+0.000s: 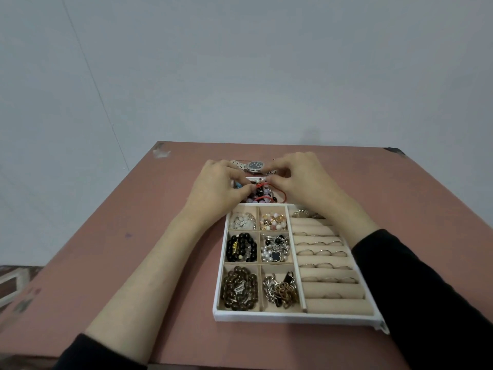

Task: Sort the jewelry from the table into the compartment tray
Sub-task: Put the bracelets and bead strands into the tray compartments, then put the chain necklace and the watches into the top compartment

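Observation:
A white compartment tray point(266, 316) lies on the reddish table point(133, 263). Its left squares hold bead bracelets and chains; its right side has beige ring rolls point(333, 292) with several rings. Behind the tray sits a small white dish point(249, 179) with mixed beads and a red cord bracelet point(277, 193). My left hand point(216, 185) and my right hand point(301, 177) meet over that dish, each pinching the red cord between thumb and fingers. A silver wristwatch point(254, 166) lies just beyond my fingers.
The table's far edge runs just behind the watch, in front of a pale wall. Bare tabletop spreads left of the tray. The table's near edge is at the bottom of the view, under my black sleeves.

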